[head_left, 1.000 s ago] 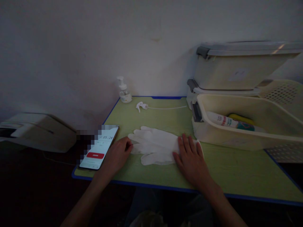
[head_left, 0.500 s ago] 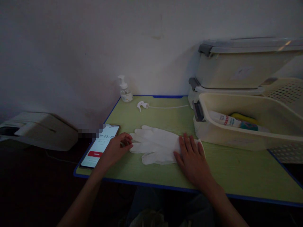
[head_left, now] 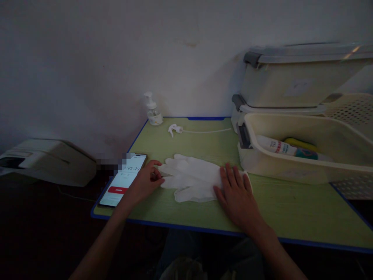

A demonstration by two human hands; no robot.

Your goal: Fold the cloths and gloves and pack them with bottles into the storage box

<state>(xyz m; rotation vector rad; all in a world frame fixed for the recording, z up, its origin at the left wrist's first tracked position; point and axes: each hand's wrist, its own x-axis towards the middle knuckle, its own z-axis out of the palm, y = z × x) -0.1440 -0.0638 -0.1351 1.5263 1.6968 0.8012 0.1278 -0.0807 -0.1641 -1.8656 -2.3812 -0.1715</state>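
A pair of white gloves (head_left: 190, 177), or one glove on another, lies flat on the green table (head_left: 291, 210), fingers to the left and cuff to the right. My left hand (head_left: 147, 181) is at the glove fingertips, its fingers curled and its thumb beside them. A glove fingertip reaches into that curl, partly hidden by the fingers. My right hand (head_left: 239, 198) lies palm down across the cuff, fingers stretched out and pressing on it.
A phone (head_left: 122, 182) with a running timer lies left. Behind stand a pump bottle (head_left: 154, 114) and a trigger spray head (head_left: 175, 129) with its tube. On the right, a cream bin (head_left: 279, 169) holds a bottle (head_left: 279, 147) and something yellow; lidded boxes (head_left: 279, 85) stand behind it.
The index finger of my left hand has lifted slightly at the glove fingertips. My right hand stays flat on the cuff, and the gloves have barely moved.
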